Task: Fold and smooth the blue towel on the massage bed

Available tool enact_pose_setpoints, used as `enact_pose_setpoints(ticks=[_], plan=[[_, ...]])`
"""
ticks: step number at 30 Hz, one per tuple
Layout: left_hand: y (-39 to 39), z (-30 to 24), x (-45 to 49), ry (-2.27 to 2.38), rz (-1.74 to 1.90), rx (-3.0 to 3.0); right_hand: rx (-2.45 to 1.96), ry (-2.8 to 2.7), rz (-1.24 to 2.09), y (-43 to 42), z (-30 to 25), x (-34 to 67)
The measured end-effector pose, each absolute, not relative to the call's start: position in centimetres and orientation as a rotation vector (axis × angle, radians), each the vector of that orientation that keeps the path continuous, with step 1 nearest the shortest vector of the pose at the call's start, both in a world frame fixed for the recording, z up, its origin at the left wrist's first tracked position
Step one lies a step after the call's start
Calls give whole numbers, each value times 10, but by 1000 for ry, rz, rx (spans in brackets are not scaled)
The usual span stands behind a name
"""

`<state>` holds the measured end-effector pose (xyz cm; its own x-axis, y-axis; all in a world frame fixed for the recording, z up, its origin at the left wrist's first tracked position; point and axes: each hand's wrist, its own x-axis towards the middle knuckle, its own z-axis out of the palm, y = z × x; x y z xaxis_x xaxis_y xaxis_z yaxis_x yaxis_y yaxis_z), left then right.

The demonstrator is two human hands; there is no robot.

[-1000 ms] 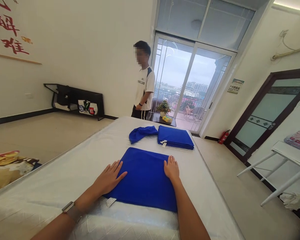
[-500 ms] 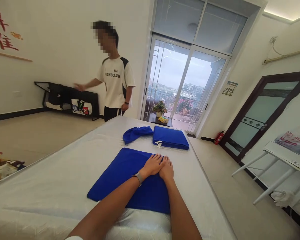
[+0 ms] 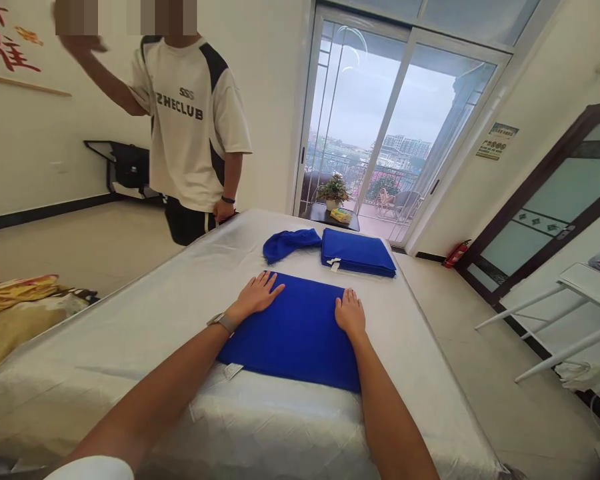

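A folded blue cloth (image 3: 300,333) lies flat near the front edge of a plastic-covered mattress (image 3: 155,327), a white label sticking out at its near left corner. My left hand (image 3: 257,293), with a watch on the wrist, rests on the cloth's far left corner, fingers spread. At the far right corner lies my right hand (image 3: 351,312), flat with its fingers stretched out. Beyond the cloth sits a stack of folded blue cloths (image 3: 360,252) with white tags. Left of the stack is a crumpled blue cloth (image 3: 291,245).
A person (image 3: 190,133) stands at the mattress's far left side, one arm raised. Yellowish fabric (image 3: 30,307) is heaped at the left. To the right stands a white table (image 3: 587,280); a fire extinguisher (image 3: 457,254) and a small dark table (image 3: 325,215) are farther back.
My left hand has moved left, from beside my right hand to the cloth's far left corner. The cloth's left side now reaches less far out. The person has come closer and raised an arm.
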<state>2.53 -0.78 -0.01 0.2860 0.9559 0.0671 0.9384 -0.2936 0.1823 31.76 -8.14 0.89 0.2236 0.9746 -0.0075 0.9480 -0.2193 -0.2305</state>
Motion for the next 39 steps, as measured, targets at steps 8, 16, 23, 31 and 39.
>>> enact_pose_setpoints(ticks=[8, 16, 23, 31, 39], plan=[[-4, 2, 24, 1818, 345, 2444, -2340, -1869, 181, -80, 8, 319], [6, -2, 9, 1746, 362, 2422, -2383, -1998, -61, -80, 16, 314], [8, -4, 10, 1787, 256, 2388, -2379, -1977, 129, -70, 19, 318], [9, -7, 7, 1770, 251, 2425, -2344, -1926, 196, -70, 13, 319], [6, 2, 14, 1862, 299, 2468, -2284, -1898, 192, -73, 12, 318]])
